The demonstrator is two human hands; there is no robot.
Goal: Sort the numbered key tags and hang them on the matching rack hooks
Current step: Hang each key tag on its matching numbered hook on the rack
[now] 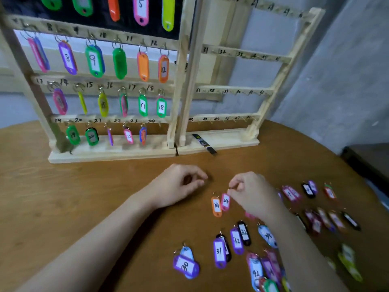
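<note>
My right hand (251, 191) pinches the ring of a pink tag marked 24 (225, 201) just above the table. An orange tag marked 24 (216, 206) lies right beside it. My left hand (182, 184) hovers to the left with fingers curled and thumb near the fingertips, holding nothing that I can see. The left wooden rack (109, 81) carries tags on hooks 7 to 23; the hook under 24 (160, 123) is bare. The right rack (235, 89), numbered 31 to 48, has bare hooks.
Loose tags lie on the brown table: purple 38 (186, 265), purple 31 (219, 252), purple 32 (237, 241), a black tag (244, 232), and several more at the right (311, 190). A dark flat strip (204, 143) rests on the right rack's base.
</note>
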